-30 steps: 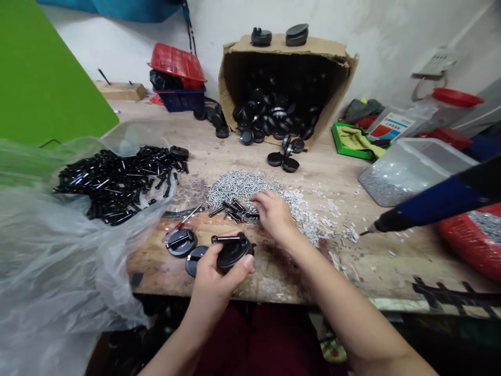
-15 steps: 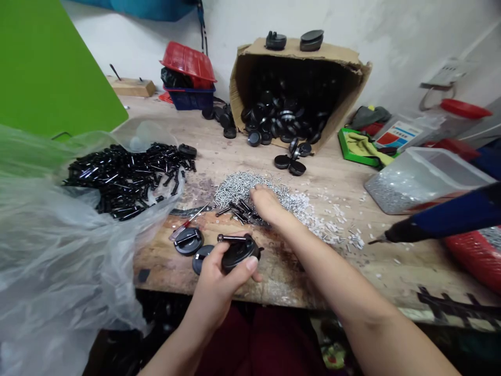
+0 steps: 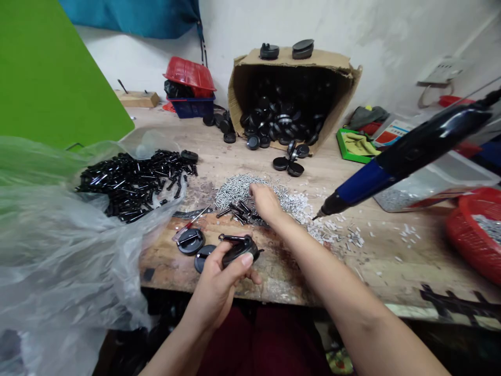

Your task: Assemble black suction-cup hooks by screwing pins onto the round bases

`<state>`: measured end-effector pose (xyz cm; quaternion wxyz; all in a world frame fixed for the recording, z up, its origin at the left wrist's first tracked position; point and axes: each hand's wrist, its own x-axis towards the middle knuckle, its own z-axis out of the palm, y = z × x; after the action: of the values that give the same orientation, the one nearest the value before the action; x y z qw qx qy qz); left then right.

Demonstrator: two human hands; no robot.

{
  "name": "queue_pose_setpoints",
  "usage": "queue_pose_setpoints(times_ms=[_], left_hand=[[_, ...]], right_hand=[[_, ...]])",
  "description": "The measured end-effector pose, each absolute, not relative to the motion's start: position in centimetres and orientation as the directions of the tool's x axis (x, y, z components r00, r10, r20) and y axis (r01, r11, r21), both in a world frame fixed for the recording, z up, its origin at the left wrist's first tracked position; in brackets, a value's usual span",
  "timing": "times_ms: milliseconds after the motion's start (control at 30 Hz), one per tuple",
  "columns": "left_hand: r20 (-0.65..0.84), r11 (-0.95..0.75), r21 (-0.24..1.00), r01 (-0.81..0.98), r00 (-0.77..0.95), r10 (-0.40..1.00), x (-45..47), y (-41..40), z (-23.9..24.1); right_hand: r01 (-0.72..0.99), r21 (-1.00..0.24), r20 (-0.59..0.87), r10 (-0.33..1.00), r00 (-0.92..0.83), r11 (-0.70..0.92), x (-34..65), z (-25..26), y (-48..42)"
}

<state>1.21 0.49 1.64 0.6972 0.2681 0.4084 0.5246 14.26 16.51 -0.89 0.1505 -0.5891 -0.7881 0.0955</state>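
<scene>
My left hand [image 3: 225, 271] is closed round a round black part [image 3: 239, 251] with a slim black bar across its top, held just over the front of the bench. Two similar round black parts [image 3: 190, 241] lie left of it; one is partly hidden by my hand. My right hand [image 3: 266, 202] reaches into the edge of a pile of small silver screws [image 3: 238, 190], its fingers drawn together. What its fingertips hold, if anything, is hidden. Several short black bars [image 3: 241, 211] lie beside that hand, and small white pieces [image 3: 299, 203] spread to its right.
A blue and black power screwdriver [image 3: 376, 169] hangs point down over my right forearm. Behind stands an open cardboard box [image 3: 354, 99] of round black parts. Plastic sheeting [image 3: 113, 271] with a heap of black bars [image 3: 133, 177] lies left. A red basket [image 3: 465, 235] stands right.
The hanging screwdriver has swung left and up, nearer my right forearm. The view has shifted slightly. Both hands stay almost in place, the left still holding the round black part.
</scene>
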Motion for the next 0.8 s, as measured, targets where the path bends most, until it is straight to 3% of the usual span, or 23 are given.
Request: queue_pose_setpoints(times_ms=[167, 233, 300, 533, 800], left_hand=[[-0.300, 0.341, 0.782, -0.522, 0.165, 0.939, 1.2, 0.7, 1.5], [-0.294, 0.338, 0.792, -0.509, 0.167, 0.941, 1.2, 0.7, 1.2], [-0.278, 0.324, 0.824, -0.465, 0.165, 0.946, 1.3, 0.6, 0.9], [-0.242, 0.253, 0.952, -0.170, 0.084, 0.967, 2.0, -0.1, 0.3], [-0.044, 0.044, 0.998, 0.051, -0.009, 0.999, 2.4, -0.4, 0.6]], right_hand=[[0.761, -0.539, 0.331, 0.921, -0.204, 0.362, 15.1, 1.2, 10.6], [0.436, -0.803, 0.415, 0.906, -0.078, 0.406, 15.5, 2.2, 7.5], [0.262, -0.886, 0.382, 0.923, -0.053, 0.382, 16.0, 3.1, 5.0], [0.051, -0.980, 0.179, 0.964, -0.197, 0.192, 17.6, 3.7, 3.5], [0.036, -0.984, 0.159, 0.957, -0.243, 0.173, 18.1, 4.0, 3.5]])
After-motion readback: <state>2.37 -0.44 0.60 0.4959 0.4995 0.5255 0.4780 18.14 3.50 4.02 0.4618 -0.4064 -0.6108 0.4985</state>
